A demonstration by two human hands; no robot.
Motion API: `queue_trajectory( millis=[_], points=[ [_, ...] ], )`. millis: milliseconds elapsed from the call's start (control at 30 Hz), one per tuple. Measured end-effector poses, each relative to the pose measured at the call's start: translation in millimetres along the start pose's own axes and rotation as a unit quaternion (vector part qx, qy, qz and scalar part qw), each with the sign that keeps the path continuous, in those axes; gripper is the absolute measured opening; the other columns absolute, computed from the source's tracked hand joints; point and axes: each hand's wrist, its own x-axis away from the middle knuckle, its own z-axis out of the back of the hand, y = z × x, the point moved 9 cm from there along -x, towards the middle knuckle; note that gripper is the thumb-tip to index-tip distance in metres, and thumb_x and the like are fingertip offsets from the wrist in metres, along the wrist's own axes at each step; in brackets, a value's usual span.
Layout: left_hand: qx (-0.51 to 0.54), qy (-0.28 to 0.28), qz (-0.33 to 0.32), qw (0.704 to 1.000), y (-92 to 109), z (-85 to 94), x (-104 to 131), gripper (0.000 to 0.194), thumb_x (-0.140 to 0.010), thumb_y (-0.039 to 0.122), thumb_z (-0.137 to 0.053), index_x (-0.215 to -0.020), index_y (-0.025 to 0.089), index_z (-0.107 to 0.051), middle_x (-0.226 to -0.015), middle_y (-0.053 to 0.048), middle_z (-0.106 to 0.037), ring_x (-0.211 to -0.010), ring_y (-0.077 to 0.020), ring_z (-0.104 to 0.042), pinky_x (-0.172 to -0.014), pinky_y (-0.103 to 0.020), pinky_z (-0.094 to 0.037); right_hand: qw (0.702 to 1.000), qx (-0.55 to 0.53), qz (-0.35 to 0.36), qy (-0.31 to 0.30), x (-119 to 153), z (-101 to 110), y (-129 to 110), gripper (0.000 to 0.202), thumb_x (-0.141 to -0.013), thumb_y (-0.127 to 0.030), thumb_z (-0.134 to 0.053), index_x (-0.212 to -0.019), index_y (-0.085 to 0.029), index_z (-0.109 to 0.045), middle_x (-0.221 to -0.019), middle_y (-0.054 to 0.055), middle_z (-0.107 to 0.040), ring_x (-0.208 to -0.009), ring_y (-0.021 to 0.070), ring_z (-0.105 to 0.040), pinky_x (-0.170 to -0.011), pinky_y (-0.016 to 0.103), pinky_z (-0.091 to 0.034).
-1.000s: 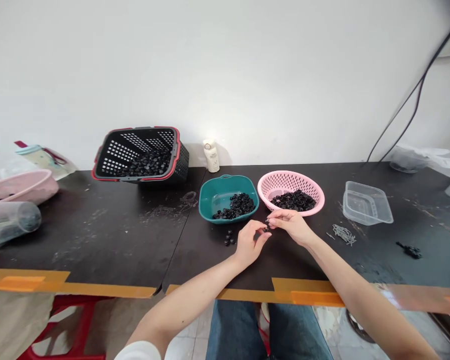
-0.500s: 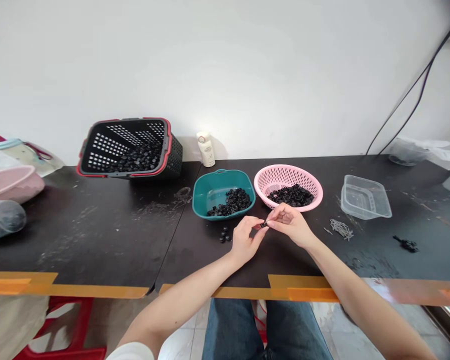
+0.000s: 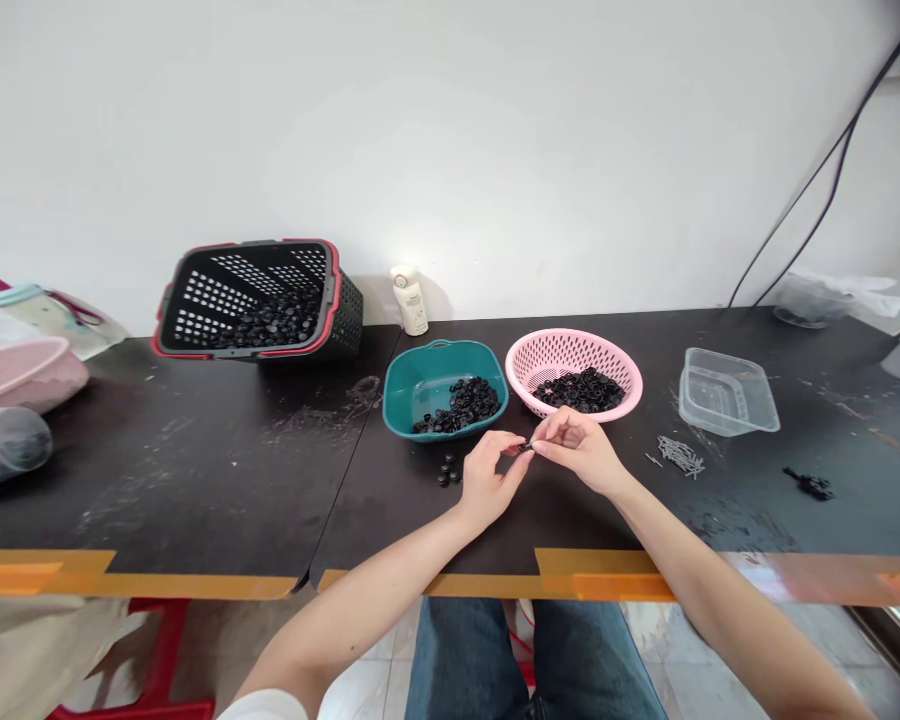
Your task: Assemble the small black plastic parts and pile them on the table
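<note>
Between the fingertips of both hands is a small black part (image 3: 525, 447), too small to make out in detail. My left hand (image 3: 489, 477) pinches it from the left. From the other side, the closed thumb and fingers of my right hand (image 3: 579, 450) meet it. Just left of my left hand, several round black caps (image 3: 448, 470) lie on the table. Behind the hands stand a teal basin (image 3: 409, 385) holding black pieces and a pink colander (image 3: 630, 375) with black ring-like pieces.
A black basket (image 3: 349, 320) of black pieces leans at the back left, near a white bottle (image 3: 411, 303). To the right lie a pile of metal pins (image 3: 680, 456), a clear plastic tub (image 3: 727, 395) and a black cluster (image 3: 810, 485). Orange tape (image 3: 480, 587) edges the table.
The hands stay together at the same spot, and the black part between the fingertips has turned slightly. The camera view has shifted a little.
</note>
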Motion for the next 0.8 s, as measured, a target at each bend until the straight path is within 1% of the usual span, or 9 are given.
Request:
queue_trajectory(
  millis=[300, 433, 633, 800],
  points=[
    [0.005, -0.006, 0.002, 1.000, 0.3, -2.2, -0.7, 0.016, -0.085, 0.022, -0.063, -0.100, 0.018, -0.058, -0.091, -0.004, -0.063, -0.075, -0.0115, -0.061, -0.069, -0.025, -0.054, 1.000, -0.005, 0.014, 0.003, -0.8, 0.6, 0.1, 0.023, -0.074, -0.025, -0.075, -0.073, -0.021, -0.053, -0.079, 0.000, -0.063, -0.073, 0.0133, -0.059, -0.069, 0.029, -0.049],
    [0.000, -0.002, -0.004, 1.000, 1.7, -1.8, -0.8, 0.016, -0.085, 0.023, -0.063, -0.099, 0.018, -0.059, -0.089, -0.003, -0.063, -0.074, -0.0118, -0.061, -0.068, -0.025, -0.054, 1.000, -0.017, 0.023, -0.004, -0.8, 0.0, -1.2, 0.023, -0.074, -0.023, -0.076, -0.073, -0.021, -0.053, -0.078, 0.000, -0.063, -0.071, 0.0122, -0.058, -0.066, 0.027, -0.048],
    [-0.001, 0.001, -0.004, 1.000, 0.7, -0.3, -1.5, 0.017, -0.084, 0.022, -0.064, -0.100, 0.018, -0.059, -0.088, -0.003, -0.063, -0.074, -0.0118, -0.060, -0.068, -0.025, -0.054, 1.000, -0.018, 0.019, -0.004, -0.4, 0.0, -1.0, 0.023, -0.074, -0.022, -0.076, -0.073, -0.021, -0.053, -0.078, 0.001, -0.063, -0.070, 0.0123, -0.058, -0.066, 0.027, -0.047],
    [0.002, -0.007, 0.000, 1.000, -0.9, -1.8, -1.2, 0.017, -0.084, 0.021, -0.064, -0.100, 0.018, -0.059, -0.088, -0.003, -0.063, -0.074, -0.0117, -0.061, -0.068, -0.025, -0.054, 1.000, -0.016, 0.021, -0.001, -1.0, 0.7, 0.0, 0.022, -0.075, -0.023, -0.076, -0.073, -0.020, -0.053, -0.079, 0.001, -0.063, -0.072, 0.0125, -0.058, -0.067, 0.028, -0.048]
  ],
)
